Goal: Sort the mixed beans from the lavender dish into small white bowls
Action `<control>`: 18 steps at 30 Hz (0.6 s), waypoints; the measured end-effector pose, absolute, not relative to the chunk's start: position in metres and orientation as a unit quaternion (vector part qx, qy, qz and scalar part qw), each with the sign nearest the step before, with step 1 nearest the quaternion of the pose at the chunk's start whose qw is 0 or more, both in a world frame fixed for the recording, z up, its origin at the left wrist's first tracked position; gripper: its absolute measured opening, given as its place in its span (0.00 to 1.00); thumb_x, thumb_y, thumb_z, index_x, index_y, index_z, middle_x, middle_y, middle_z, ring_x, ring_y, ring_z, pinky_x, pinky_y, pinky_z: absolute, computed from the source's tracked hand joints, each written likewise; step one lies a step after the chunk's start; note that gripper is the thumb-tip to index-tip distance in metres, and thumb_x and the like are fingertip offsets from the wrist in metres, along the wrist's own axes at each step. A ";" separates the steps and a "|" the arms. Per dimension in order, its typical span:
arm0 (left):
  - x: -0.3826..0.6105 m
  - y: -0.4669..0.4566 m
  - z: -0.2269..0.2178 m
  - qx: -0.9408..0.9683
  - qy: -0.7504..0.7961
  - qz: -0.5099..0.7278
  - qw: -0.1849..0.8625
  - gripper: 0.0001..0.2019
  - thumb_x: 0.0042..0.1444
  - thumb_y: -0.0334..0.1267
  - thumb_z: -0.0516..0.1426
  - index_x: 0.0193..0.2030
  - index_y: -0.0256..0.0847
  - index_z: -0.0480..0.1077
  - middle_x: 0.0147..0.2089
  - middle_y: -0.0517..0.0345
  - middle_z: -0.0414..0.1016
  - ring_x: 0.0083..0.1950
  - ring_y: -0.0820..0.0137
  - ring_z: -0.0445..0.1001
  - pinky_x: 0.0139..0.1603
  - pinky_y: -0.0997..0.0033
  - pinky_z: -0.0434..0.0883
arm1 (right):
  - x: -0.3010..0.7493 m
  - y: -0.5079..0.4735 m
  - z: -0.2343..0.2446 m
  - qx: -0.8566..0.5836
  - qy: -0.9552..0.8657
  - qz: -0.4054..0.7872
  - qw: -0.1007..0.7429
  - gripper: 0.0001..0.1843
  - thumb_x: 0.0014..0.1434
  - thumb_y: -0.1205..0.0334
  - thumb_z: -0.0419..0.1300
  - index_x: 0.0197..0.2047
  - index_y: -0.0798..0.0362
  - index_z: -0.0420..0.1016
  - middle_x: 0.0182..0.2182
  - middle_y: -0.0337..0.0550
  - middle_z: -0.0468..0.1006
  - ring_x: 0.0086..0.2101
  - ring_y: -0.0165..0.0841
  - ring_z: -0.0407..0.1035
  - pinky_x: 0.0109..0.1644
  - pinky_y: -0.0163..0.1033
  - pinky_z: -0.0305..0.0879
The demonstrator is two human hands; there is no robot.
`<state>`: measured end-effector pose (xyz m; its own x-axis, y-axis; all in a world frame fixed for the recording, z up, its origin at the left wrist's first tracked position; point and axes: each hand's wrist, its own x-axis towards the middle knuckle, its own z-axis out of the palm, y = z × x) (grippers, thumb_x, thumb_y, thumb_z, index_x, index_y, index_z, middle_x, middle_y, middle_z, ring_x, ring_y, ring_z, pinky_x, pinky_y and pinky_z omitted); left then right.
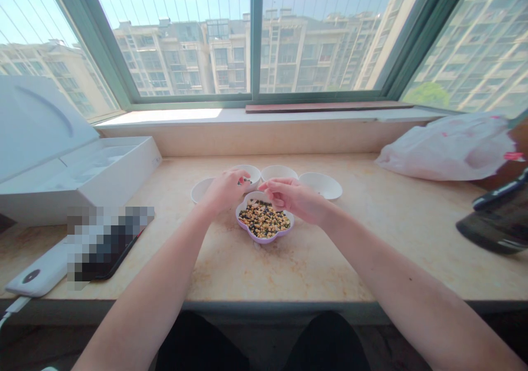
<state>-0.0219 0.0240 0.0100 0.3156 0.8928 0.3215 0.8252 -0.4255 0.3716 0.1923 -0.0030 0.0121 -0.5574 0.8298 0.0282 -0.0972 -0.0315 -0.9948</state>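
A purple-rimmed, flower-shaped bowl (264,240) holds mixed beans (264,220), mostly yellow and dark ones. Behind it, small white dishes stand in a curved row: a left dish (198,190), a bowl with some dark bits inside (249,171), a middle bowl (279,170) and a right dish (324,184). My left hand (229,190) hovers by the second bowl, its fingers curled together over the rim. Above the back right of the bean bowl, my right hand (295,196) has its fingertips pinched. Whatever either pinch holds is too small to make out.
On the left are an open white box (119,167), a dark phone (119,244) and a white power bank (39,272) with a cable. A plastic bag (449,145) and a dark kettle-like vessel (495,222) sit at the right. The window sill (185,118) runs along the back.
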 end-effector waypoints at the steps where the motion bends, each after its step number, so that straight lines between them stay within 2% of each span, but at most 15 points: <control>1: -0.020 0.021 0.011 0.819 0.517 0.237 0.073 0.13 0.67 0.39 0.54 0.48 0.42 0.79 0.45 0.52 0.82 0.43 0.64 0.77 0.49 0.64 0.71 | 0.194 -0.003 0.014 -0.286 -0.561 0.685 0.365 0.14 0.59 0.49 0.67 0.40 0.51 0.81 0.27 0.34 0.67 0.24 0.25 0.52 0.26 0.35 0.50; 6: -0.009 0.004 0.015 0.879 0.436 0.170 0.094 0.10 0.65 0.36 0.56 0.41 0.42 0.80 0.40 0.55 0.80 0.41 0.66 0.76 0.44 0.67 0.70 | 0.200 -0.003 0.024 -0.234 -0.470 0.756 0.389 0.12 0.57 0.52 0.69 0.38 0.51 0.79 0.26 0.32 0.64 0.24 0.25 0.51 0.27 0.34 0.51; 11: 0.001 -0.008 0.014 0.920 0.364 0.092 0.114 0.07 0.61 0.38 0.61 0.44 0.44 0.80 0.45 0.56 0.79 0.46 0.64 0.77 0.45 0.67 0.70 | 0.204 0.004 0.023 -0.276 -0.506 0.693 0.433 0.15 0.53 0.50 0.71 0.39 0.51 0.80 0.23 0.31 0.63 0.24 0.26 0.53 0.27 0.34 0.52; 14: 0.005 -0.011 0.014 0.927 0.350 0.060 0.121 0.07 0.59 0.36 0.62 0.43 0.43 0.79 0.46 0.54 0.78 0.49 0.62 0.76 0.46 0.67 0.70 | 0.206 0.015 0.013 -0.360 -0.585 0.555 0.469 0.17 0.53 0.49 0.70 0.40 0.52 0.82 0.23 0.34 0.69 0.25 0.27 0.57 0.29 0.36 0.55; 16: 0.007 -0.012 0.014 0.930 0.337 0.055 0.134 0.03 0.58 0.34 0.62 0.38 0.42 0.78 0.44 0.53 0.76 0.48 0.61 0.75 0.46 0.66 0.69 | 0.207 0.023 0.005 -0.429 -0.653 0.399 0.480 0.14 0.56 0.51 0.68 0.39 0.52 0.83 0.28 0.39 0.77 0.29 0.31 0.65 0.34 0.39 0.61; 18: 0.010 -0.012 0.013 0.928 0.328 0.071 0.160 0.04 0.56 0.30 0.61 0.31 0.41 0.76 0.40 0.53 0.75 0.45 0.61 0.74 0.45 0.65 0.68 | 0.209 0.031 -0.002 -0.492 -0.703 0.231 0.458 0.12 0.59 0.54 0.65 0.39 0.53 0.84 0.29 0.43 0.80 0.30 0.34 0.69 0.38 0.41 0.64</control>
